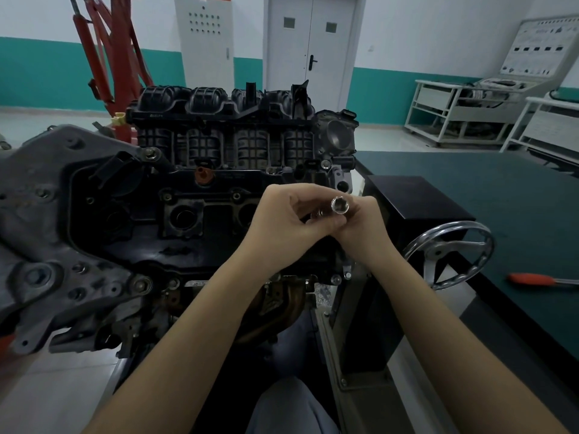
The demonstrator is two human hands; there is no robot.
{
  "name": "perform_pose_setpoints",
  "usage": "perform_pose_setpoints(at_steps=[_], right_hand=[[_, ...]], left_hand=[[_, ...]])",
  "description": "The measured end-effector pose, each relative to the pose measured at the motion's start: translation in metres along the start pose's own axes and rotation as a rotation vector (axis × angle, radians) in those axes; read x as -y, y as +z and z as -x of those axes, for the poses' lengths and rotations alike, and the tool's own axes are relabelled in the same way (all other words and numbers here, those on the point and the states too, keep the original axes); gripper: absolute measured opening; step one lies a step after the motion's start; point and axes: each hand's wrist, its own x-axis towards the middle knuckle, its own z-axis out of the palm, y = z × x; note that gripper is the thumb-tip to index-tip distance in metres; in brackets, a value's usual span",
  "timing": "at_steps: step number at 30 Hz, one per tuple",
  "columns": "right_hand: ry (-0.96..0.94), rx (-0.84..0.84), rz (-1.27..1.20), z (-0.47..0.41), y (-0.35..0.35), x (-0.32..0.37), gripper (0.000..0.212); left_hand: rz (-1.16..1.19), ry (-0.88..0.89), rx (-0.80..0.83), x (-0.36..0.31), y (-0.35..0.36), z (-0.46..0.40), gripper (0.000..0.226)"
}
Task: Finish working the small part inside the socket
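Observation:
Both hands meet in front of a black car engine (194, 195) mounted on a stand. My right hand (363, 227) grips a shiny metal socket (340, 205), its open end facing the camera. My left hand (282, 220) has its fingers curled against the same tool, pinching a small metal part just left of the socket. What lies behind the socket is hidden by the fingers. The engine's black intake manifold (225, 120) rises behind the hands.
A chrome handwheel (451, 252) juts from the stand at the right, beside a black box (413, 198). A green-topped workbench (507, 195) holds an orange-handled tool (532, 279). A red engine hoist (112, 57), a grey cabinet, a door and white racks stand behind.

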Motion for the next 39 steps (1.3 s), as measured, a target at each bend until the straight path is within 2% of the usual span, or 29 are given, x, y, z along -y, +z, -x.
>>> perform_pose_setpoints(at_steps=[5, 10, 12, 16, 22, 25, 27, 30, 33, 37, 39], right_hand=[[-0.007, -0.009, -0.018, 0.0007, 0.0031, 0.0009, 0.034], [0.002, -0.029, 0.020, 0.0025, 0.0017, 0.0008, 0.025], [0.012, -0.042, 0.008, 0.0019, 0.0002, 0.0003, 0.020], [0.014, -0.035, -0.043, 0.0033, -0.0013, 0.0006, 0.029], [-0.037, -0.030, 0.048, 0.0048, 0.0013, 0.0006, 0.039], [-0.025, -0.013, 0.040, 0.0016, -0.0005, 0.0008, 0.029], [-0.024, -0.009, 0.021, 0.0013, -0.0008, 0.0015, 0.030], [-0.024, 0.011, 0.050, 0.0023, -0.0025, -0.0001, 0.040], [-0.022, 0.016, 0.097, 0.0019, -0.0023, -0.0015, 0.029], [-0.015, 0.011, 0.020, 0.0001, -0.0008, 0.0042, 0.021], [-0.012, 0.018, 0.019, 0.0005, -0.0003, 0.0052, 0.025]], left_hand=[[-0.072, 0.007, -0.095, -0.0008, 0.0023, 0.0000, 0.020], [-0.002, 0.006, 0.037, -0.0015, -0.0025, 0.0005, 0.026], [-0.040, 0.008, 0.028, -0.0023, -0.0024, 0.0002, 0.027], [-0.122, 0.001, -0.049, -0.0019, -0.0006, -0.0003, 0.025], [-0.021, -0.006, 0.027, -0.0003, 0.0004, 0.0009, 0.028], [-0.109, 0.016, -0.034, -0.0006, 0.0030, 0.0009, 0.027], [-0.132, 0.031, -0.069, 0.0000, 0.0034, 0.0004, 0.024], [-0.078, 0.014, -0.005, 0.0014, 0.0018, -0.0005, 0.026], [-0.029, 0.001, 0.043, 0.0012, 0.0010, 0.0009, 0.028], [-0.143, 0.045, -0.093, 0.0023, 0.0040, 0.0018, 0.022], [-0.145, 0.042, -0.112, 0.0025, 0.0045, 0.0003, 0.018]])
